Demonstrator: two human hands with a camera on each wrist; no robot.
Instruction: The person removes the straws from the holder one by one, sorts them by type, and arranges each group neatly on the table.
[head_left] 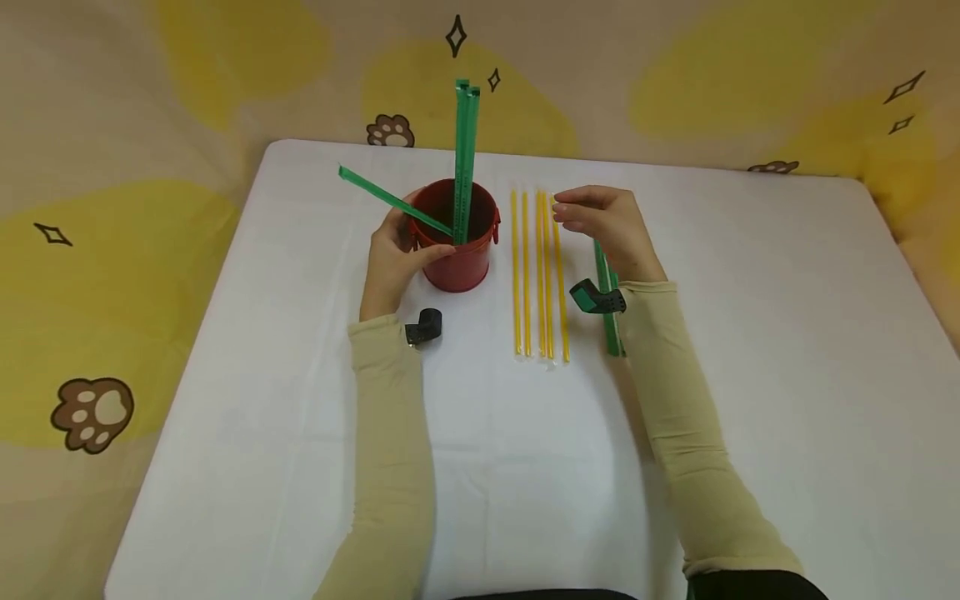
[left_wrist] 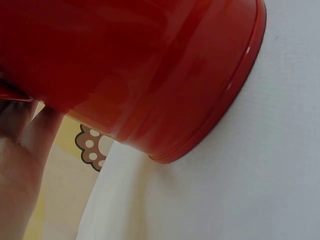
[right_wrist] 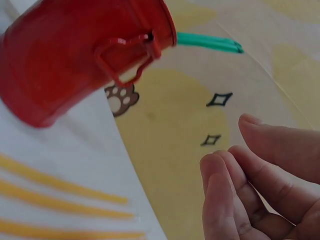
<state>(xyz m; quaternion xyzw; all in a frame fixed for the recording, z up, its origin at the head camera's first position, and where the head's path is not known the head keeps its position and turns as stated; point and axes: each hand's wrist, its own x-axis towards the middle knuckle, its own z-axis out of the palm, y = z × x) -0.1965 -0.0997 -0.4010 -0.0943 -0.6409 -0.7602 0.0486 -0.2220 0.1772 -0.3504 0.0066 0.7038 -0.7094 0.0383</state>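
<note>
A small red bucket with side handles stands on the white table. My left hand grips its left side, thumb at the near rim and the other fingers around the far side. Long green paper-wrapped straws stick up out of the bucket, and another green straw leans out to the left over the hand. My right hand hovers at the far ends of several yellow straws. Nothing is between its loosely bent fingers and thumb, which are apart in the right wrist view.
More green wrapped straws lie on the table, partly hidden beneath my right wrist. The yellow straws lie roughly side by side, right of the bucket. Beyond the table's far edge hangs a patterned cloth.
</note>
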